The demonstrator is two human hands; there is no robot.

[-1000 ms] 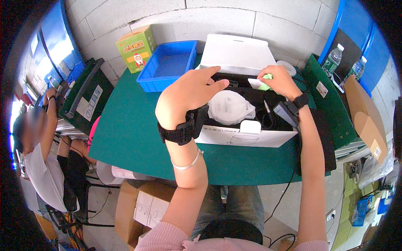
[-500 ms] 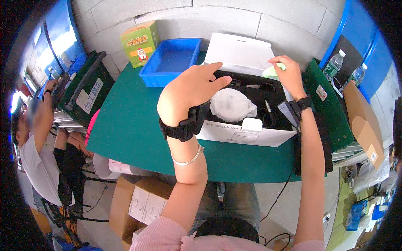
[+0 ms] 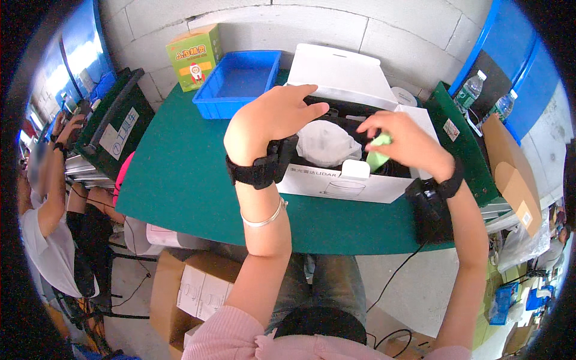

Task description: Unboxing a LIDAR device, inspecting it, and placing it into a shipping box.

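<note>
A white carton (image 3: 384,189) with a black foam lining stands on the green table (image 3: 198,192), its lid (image 3: 336,69) raised toward the wall. Inside lies a round thing in a cloudy white plastic wrap (image 3: 327,144), beside dark parts I cannot make out. At the carton's left side, my left hand (image 3: 267,123) reaches over the rim with thumb and forefinger stretched apart and nothing seen between them. My right hand (image 3: 411,141) grips a light green cloth (image 3: 378,153) above the carton's right half, close to the wrapped thing.
A blue plastic bin (image 3: 237,84) and a green-yellow box (image 3: 193,58) stand at the table's back left. Right of the table are a dark green cabinet (image 3: 459,138) and water bottles (image 3: 471,93). An open cardboard box (image 3: 162,300) sits below. Another person (image 3: 51,234) sits at far left.
My right hand has moved left and nearer, carrying the green cloth from the lid's right edge to over the carton's inside. My left hand stays nearly in place.
</note>
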